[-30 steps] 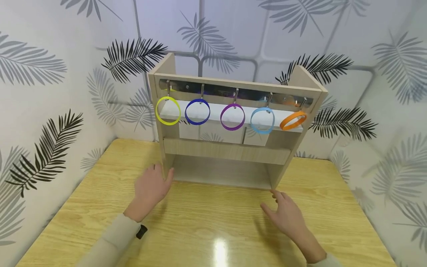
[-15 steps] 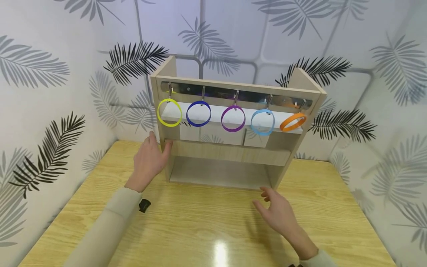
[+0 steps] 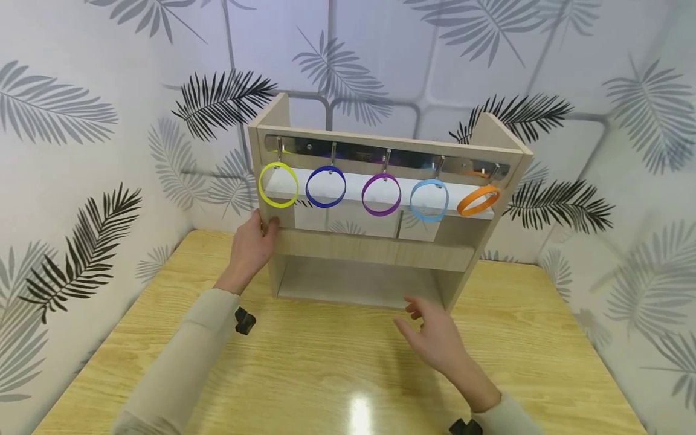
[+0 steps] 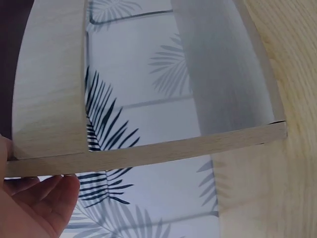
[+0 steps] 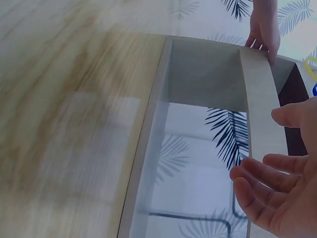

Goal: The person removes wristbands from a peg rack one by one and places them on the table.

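A pale wooden shelf rack (image 3: 375,249) stands on the table, with a metal hook rail (image 3: 348,148) along its upper front. From the hooks hang loops: yellow (image 3: 279,206), dark blue (image 3: 326,205), purple (image 3: 381,214), light blue (image 3: 429,218) and orange (image 3: 481,208). My left hand (image 3: 252,244) grips the rack's left side panel (image 4: 148,152), thumb on the front, fingers along the outer face. Part of that thumb is cut off in the left wrist view. In front of the rack's lower right, my right hand (image 3: 432,335) hovers with loosely bent fingers, holding nothing.
The yellow wood-grain table (image 3: 326,362) extends in front of the rack and to both sides. Behind it rises a wall (image 3: 375,54) with a leaf pattern. A black wrist device (image 3: 245,321) sits below the left wrist.
My left hand has risen along the rack's left side from its lower corner and now grips the panel beside the middle board. My right hand has shifted left, away from the lower right corner.
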`<state>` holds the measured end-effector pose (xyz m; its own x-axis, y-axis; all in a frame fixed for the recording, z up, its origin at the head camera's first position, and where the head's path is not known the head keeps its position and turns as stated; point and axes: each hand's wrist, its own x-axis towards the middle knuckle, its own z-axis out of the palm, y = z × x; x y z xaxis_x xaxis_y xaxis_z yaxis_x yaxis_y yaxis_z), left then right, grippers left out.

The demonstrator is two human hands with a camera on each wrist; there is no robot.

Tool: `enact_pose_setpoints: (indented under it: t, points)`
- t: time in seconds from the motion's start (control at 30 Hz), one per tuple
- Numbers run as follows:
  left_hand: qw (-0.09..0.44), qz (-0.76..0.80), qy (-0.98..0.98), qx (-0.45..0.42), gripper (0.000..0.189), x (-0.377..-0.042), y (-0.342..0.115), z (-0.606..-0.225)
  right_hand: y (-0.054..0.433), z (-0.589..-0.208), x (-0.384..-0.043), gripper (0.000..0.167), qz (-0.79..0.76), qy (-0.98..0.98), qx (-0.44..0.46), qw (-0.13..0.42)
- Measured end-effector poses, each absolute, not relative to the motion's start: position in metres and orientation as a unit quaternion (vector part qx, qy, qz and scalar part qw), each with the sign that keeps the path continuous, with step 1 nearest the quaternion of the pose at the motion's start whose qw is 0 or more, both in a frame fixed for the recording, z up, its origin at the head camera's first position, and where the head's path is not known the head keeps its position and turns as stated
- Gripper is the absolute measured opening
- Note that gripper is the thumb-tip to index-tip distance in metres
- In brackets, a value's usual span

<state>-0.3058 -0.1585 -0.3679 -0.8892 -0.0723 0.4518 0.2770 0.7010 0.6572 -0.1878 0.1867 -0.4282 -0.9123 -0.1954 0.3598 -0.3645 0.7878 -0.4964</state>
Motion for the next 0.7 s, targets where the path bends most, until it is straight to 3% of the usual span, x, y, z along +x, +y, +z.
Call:
enact_pose_setpoints:
  t: [0.4,0.7]
  points:
    - [0.221,-0.418,-0.879,-0.061,0.039,-0.312,-0.160,-0.380,0.146,-0.402,-0.199,0.038,0.300,-0.914,0.205,0.182]
    - [0.220,-0.431,-0.873,-0.062,0.042,-0.314,-0.160,-0.385,0.118,-0.375,-0.214,0.032,0.320,-0.878,0.263,0.242]
